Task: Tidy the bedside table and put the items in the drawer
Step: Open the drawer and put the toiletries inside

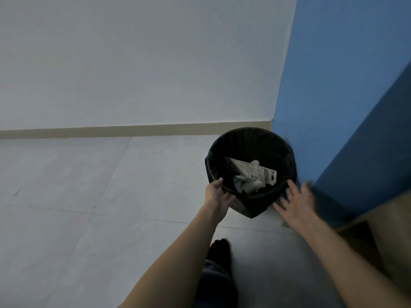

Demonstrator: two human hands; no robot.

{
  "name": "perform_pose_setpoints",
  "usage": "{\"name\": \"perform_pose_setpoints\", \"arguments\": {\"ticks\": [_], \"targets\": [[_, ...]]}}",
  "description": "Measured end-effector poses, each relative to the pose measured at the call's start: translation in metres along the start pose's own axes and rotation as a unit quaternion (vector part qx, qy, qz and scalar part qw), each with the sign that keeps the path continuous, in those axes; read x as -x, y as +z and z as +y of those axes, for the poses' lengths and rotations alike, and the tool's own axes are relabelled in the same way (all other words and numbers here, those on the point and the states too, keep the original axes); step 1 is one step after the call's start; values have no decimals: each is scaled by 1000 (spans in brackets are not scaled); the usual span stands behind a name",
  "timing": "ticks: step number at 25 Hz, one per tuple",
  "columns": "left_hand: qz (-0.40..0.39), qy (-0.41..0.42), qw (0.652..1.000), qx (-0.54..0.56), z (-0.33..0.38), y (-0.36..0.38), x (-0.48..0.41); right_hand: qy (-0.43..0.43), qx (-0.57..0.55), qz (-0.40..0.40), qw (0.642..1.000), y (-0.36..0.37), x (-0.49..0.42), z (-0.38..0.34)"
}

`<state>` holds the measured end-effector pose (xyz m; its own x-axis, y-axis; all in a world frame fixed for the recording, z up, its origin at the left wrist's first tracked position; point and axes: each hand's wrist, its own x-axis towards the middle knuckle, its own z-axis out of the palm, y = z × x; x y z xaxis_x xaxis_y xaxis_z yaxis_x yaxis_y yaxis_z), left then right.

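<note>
A black waste bin [249,141] lined with a black bag stands on the floor in the corner. Inside it lie a white card package [255,171] and crumpled white paper [248,184]. My left hand [219,194] is at the bin's near left rim, thumb on the rim edge and fingers curled at the outer side. My right hand [297,201] hovers blurred just right of the bin's near side, fingers spread, holding nothing. No bedside table top or drawer can be made out in this view.
A blue wall [333,96] rises right of the bin. A brown wooden furniture piece [382,230] sits at the lower right edge. Pale floor tiles [89,196] spread to the left, with a beige skirting [111,131] below a white wall. My dark-socked foot [219,247] is below the bin.
</note>
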<state>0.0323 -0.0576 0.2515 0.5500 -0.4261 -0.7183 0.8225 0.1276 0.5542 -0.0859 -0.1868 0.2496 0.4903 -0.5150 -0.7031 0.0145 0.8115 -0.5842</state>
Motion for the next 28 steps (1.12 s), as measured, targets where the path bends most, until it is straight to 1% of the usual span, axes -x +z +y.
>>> {"name": "perform_pose_setpoints", "arguments": {"ticks": [3, 5, 7, 9, 11, 12, 13, 14, 15, 16, 17, 18, 19, 20, 21, 24, 26, 28], "targets": [[51, 34, 997, -53, -16, 7, 23, -47, -3, -22, 999, -15, 44, -16], [72, 41, 995, -60, -33, 18, 45, -75, -32, -45, 996, -32, 81, -34], [31, -2, 999, -38, -59, 38, 71, -120, -47, -60, 990, -61, 128, -51], [-22, -55, 997, -47, -89, 63, 97, -169, -16, -52, 984, -92, 172, -62], [-75, -80, 988, -112, -124, 92, 129, -241, 58, 14, 969, -129, 219, -63], [-100, -87, 979, -156, -141, 106, 150, -289, 115, 68, 948, -150, 243, -60], [-125, -99, 967, -200, -160, 118, 173, -333, 186, 125, 916, -172, 268, -56], [-147, -110, 952, -243, -176, 126, 193, -369, 264, 178, 874, -193, 284, -48], [-168, -122, 934, -289, -194, 130, 212, -393, 344, 225, 822, -216, 300, -40], [-184, -129, 917, -329, -210, 132, 226, -415, 422, 261, 762, -239, 310, -31], [-188, -132, 905, -358, -223, 134, 237, -417, 497, 287, 705, -258, 318, -23], [-190, -134, 897, -376, -235, 134, 246, -401, 562, 307, 655, -273, 324, -17], [-192, -132, 892, -388, -243, 134, 248, -386, 608, 314, 619, -282, 324, -14], [-194, -126, 887, -400, -248, 135, 253, -373, 637, 313, 598, -288, 326, -13], [-189, -121, 884, -410, -249, 136, 256, -363, 651, 317, 587, -290, 326, -13], [-191, -100, 869, -444, -237, 145, 255, -351, 659, 339, 572, -292, 322, -16], [-204, -80, 861, -459, -229, 151, 245, -338, 670, 347, 563, -290, 321, -15], [-214, -77, 846, -482, -233, 159, 224, -325, 683, 352, 552, -291, 317, -17]]}}
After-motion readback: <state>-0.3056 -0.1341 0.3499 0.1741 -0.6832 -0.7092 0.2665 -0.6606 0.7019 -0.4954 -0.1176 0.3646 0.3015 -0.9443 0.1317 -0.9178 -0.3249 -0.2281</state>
